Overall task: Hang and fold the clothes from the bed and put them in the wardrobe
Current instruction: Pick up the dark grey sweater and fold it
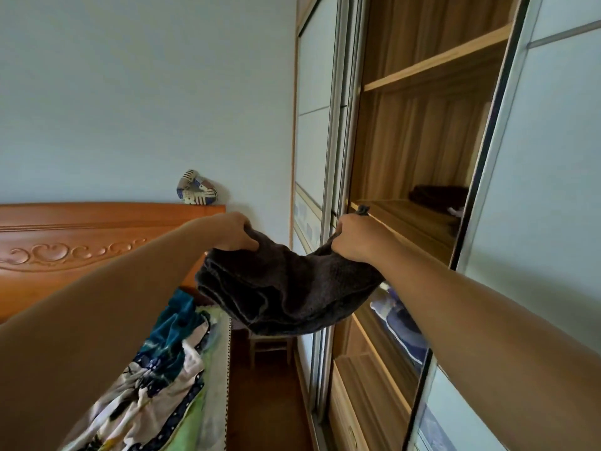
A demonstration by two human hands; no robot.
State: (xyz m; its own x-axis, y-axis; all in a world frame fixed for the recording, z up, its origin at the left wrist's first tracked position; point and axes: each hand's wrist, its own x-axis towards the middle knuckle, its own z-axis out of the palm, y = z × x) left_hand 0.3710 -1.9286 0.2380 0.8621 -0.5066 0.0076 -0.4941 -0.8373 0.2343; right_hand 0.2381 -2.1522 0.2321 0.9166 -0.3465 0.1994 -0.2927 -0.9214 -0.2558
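The wardrobe (pixel 416 141) stands open on the right, its wooden shelves exposed. The bed (pixel 81 242) lies at lower left, with patterned fabric on it. A folded dark garment (pixel 286 288) sags in the air between bed and wardrobe, just in front of the middle shelf (pixel 406 219). The left hand (pixel 232 231) grips its left edge and the right hand (pixel 354 237) grips its right edge. A second dark item (pixel 439 196) lies deeper on that shelf.

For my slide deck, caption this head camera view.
The left hand and right hand hold a folded dark garment before the open wardrobe shelf.
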